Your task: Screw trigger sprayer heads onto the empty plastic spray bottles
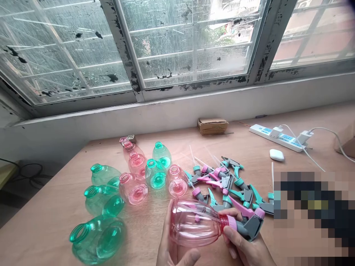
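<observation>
A clear pink spray bottle (pixel 194 225) lies sideways between my hands, its base to the left. My left hand (pixel 166 244) cradles the bottle's base end, with the thumb below it. At the neck, the fingers of my right hand (pixel 241 240) are closed around the pink collar of a grey and pink trigger sprayer (pixel 248 221). The sprayer sits against the bottle's mouth; whether it is fully screwed on I cannot tell. Behind my right hand lies a pile of trigger sprayers (pixel 222 177) in pink, green and grey.
Several open green bottles (pixel 100 240) and pink bottles (pixel 134 188) stand on the wooden table (pixel 144 236) at the left. Farther back are a cardboard box (pixel 212 126), a white power strip (pixel 277 137) with cables, and a white earbud case (pixel 276 155). A pixelated patch covers the right front.
</observation>
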`<state>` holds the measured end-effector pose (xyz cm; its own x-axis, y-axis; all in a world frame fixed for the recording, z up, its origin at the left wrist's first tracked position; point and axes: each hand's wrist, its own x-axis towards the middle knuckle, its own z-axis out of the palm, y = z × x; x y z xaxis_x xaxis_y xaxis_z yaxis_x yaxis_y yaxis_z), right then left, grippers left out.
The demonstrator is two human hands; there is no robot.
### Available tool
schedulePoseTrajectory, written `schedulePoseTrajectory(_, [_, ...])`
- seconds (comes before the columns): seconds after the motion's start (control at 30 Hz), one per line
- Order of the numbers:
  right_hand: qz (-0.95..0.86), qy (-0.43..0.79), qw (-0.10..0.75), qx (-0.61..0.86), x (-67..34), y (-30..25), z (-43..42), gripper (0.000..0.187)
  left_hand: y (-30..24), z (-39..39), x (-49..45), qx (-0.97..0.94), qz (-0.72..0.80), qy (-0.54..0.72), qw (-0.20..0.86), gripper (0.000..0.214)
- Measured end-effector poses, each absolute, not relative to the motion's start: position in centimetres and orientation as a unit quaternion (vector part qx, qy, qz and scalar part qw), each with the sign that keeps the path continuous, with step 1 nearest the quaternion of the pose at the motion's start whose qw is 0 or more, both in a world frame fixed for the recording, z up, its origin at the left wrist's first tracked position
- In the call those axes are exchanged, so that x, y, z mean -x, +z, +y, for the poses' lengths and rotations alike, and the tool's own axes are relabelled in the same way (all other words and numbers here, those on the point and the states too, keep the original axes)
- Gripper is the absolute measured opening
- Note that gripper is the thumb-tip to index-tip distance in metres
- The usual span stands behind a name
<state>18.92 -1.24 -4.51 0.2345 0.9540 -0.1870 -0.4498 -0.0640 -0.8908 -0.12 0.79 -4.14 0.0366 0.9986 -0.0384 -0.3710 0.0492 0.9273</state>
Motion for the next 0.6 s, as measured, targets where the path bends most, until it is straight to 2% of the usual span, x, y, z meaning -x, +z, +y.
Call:
schedulePoseTrajectory(0.13, [-0.282,0.542,0.623,0.488,-19.0,-4.7,-1.6,0.053,-2.9,0.9,0.2,-0.389,0.398,0.545,0.628,0.095])
schedulePoseTrajectory(0.27, [-0.276,0.548,0.631,0.474,-18.9,-4.3,-1.4,0.052,-2.2,1.3,0.2,-0.39,0.433,0.528,0.618,0.068])
schedulePoseTrajectory(0.3, [-0.271,0.551,0.633,0.472,-18.8,-4.2,-1.3,0.052,-2.2,1.3,0.2,-0.393,0.433,0.527,0.616,0.069])
schedulePoseTrajectory(0.43, [-0.237,0.534,0.658,0.475,-18.8,-4.1,-1.1,0.054,-2.9,1.1,-0.2,-0.418,0.424,0.513,0.619,0.096])
schedulePoseTrajectory(0.6, [-0.245,0.528,0.658,0.477,-18.9,-4.3,-1.4,0.054,-3.0,0.0,-1.0,-0.389,0.398,0.544,0.628,0.108])
